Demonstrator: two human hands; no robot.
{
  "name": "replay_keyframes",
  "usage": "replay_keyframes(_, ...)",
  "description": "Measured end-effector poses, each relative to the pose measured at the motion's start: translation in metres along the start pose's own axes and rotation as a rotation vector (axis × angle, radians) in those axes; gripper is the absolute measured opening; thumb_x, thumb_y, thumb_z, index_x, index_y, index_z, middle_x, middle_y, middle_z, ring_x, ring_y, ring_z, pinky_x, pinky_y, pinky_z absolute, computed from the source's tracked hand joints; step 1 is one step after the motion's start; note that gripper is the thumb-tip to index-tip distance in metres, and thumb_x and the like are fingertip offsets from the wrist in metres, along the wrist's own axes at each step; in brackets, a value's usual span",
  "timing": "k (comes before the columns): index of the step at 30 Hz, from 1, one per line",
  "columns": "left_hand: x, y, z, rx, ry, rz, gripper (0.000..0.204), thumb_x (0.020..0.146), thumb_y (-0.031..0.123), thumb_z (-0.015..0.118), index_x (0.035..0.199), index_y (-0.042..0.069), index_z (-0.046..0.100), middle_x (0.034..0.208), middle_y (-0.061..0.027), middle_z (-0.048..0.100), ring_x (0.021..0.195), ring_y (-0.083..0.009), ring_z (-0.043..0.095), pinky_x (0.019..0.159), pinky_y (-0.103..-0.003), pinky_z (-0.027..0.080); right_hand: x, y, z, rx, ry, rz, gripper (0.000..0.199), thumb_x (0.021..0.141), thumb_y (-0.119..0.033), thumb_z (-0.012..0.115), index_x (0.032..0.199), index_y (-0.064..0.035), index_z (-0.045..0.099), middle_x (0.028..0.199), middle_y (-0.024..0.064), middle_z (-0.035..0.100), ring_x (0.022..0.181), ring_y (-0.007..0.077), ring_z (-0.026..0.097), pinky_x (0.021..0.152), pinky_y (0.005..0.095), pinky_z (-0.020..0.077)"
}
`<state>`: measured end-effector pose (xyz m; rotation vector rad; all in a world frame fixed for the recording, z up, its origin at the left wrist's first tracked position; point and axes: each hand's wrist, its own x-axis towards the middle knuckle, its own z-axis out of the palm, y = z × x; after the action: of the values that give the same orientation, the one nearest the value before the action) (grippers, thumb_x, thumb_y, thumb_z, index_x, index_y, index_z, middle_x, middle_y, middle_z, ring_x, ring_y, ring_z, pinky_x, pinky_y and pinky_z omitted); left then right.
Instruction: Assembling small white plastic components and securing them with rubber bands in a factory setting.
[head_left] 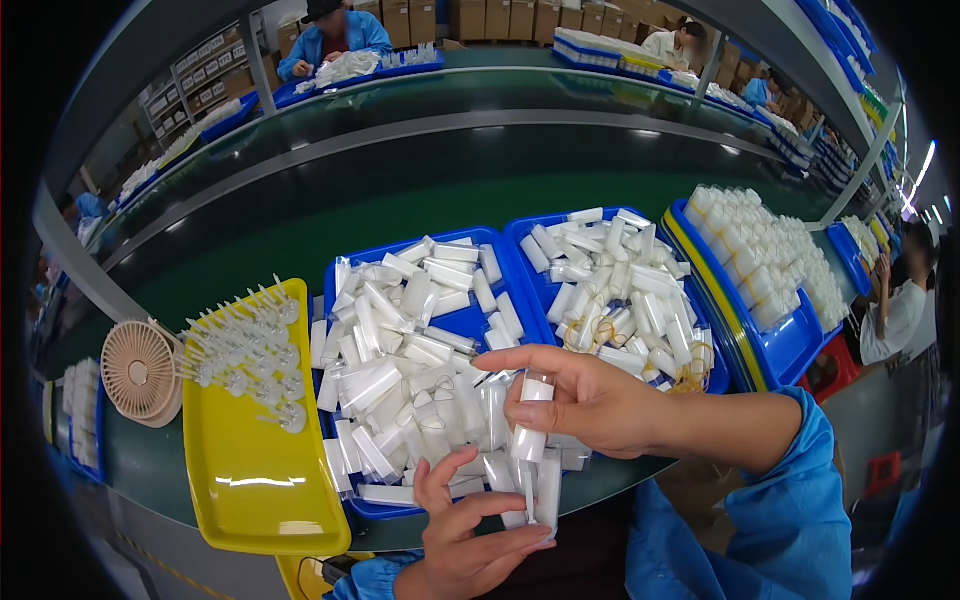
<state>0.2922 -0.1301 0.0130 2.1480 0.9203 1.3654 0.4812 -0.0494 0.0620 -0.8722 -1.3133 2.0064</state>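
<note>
My right hand grips a white cylinder with a clear shell between thumb and fingers, its index finger stretched out to the left. Just below it, my left hand pinches a small clear part with a thin white stem pointing up toward the cylinder's lower end. Whether the stem touches the cylinder, I cannot tell. Both hands are over the near edge of a blue tray heaped with white pieces in clear wraps.
At left, a yellow tray carries several upright clear stemmed parts beside a beige fan. A second blue tray holds more wrapped pieces and rubber bands. Stacked trays with bundled white pieces stand at right. Other people sit across the green conveyor.
</note>
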Motion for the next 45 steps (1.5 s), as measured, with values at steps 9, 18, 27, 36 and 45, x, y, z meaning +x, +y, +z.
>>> replay_keyframes(9, -0.004, -0.002, 0.003, 0.005, -0.052, -0.022, 0.019, 0.057, 0.025, 0.079, 0.073, 0.020, 0.070, 0.088, 0.0004, 0.061, 0.112, -0.0392, 0.044, 0.095, -0.052, 0.027, -0.010, -0.016, -0.011, -0.638, -0.012, -0.043, 0.048, 0.088, -0.016, 0.058, 0.134, -0.0108, 0.043, 0.094, 0.0082, 0.062, 0.087, 0.0095, 0.057, 0.077, 0.0253, 0.0460)
replay_keyframes(18, -0.006, -0.011, 0.008, 0.004, 0.018, 0.104, 0.038, 0.061, 0.030, 0.079, 0.097, 0.024, 0.068, 0.104, -0.0078, 0.056, 0.112, -0.0331, 0.043, 0.101, -0.050, 0.023, -0.026, -0.007, -0.004, -0.675, -0.029, -0.273, 0.046, 0.081, -0.013, 0.066, 0.124, -0.0091, 0.054, 0.101, 0.0178, 0.063, 0.089, 0.0244, 0.063, 0.076, 0.0304, 0.0478)
replay_keyframes(27, -0.018, -0.010, 0.023, -0.039, 0.272, -0.081, 0.097, 0.058, 0.039, 0.083, 0.136, 0.021, 0.027, 0.131, -0.0196, 0.030, 0.114, -0.0339, 0.043, 0.098, -0.049, 0.031, -0.042, 0.028, 0.008, -0.650, 0.025, -0.307, 0.045, 0.077, -0.020, 0.071, 0.119, -0.0117, 0.059, 0.095, 0.0098, 0.056, 0.095, 0.0221, 0.053, 0.081, 0.0342, 0.0383)
replay_keyframes(36, -0.002, -0.001, 0.018, -1.096, -0.602, -0.113, 0.128, 0.058, 0.034, 0.086, 0.143, 0.008, -0.006, 0.127, -0.0156, 0.042, 0.116, -0.0289, 0.044, 0.090, -0.040, 0.040, -0.075, 0.014, 0.041, -0.966, -0.189, -0.950, 0.025, 0.075, -0.017, 0.066, 0.099, -0.0077, 0.066, 0.088, 0.0027, 0.056, 0.095, 0.0221, 0.051, 0.078, 0.0389, 0.0283)
replay_keyframes(45, -0.008, -0.005, 0.021, -1.016, -0.764, -0.624, 0.057, 0.062, 0.006, 0.082, 0.111, 0.001, 0.053, 0.090, -0.0066, 0.058, 0.082, -0.0132, 0.055, 0.073, -0.026, 0.045, -0.088, 0.012, -0.019, -1.365, 0.252, -0.690, 0.034, 0.068, -0.018, 0.070, 0.101, -0.0187, 0.063, 0.104, 0.0011, 0.052, 0.103, 0.0210, 0.048, 0.075, 0.0409, 0.0294)
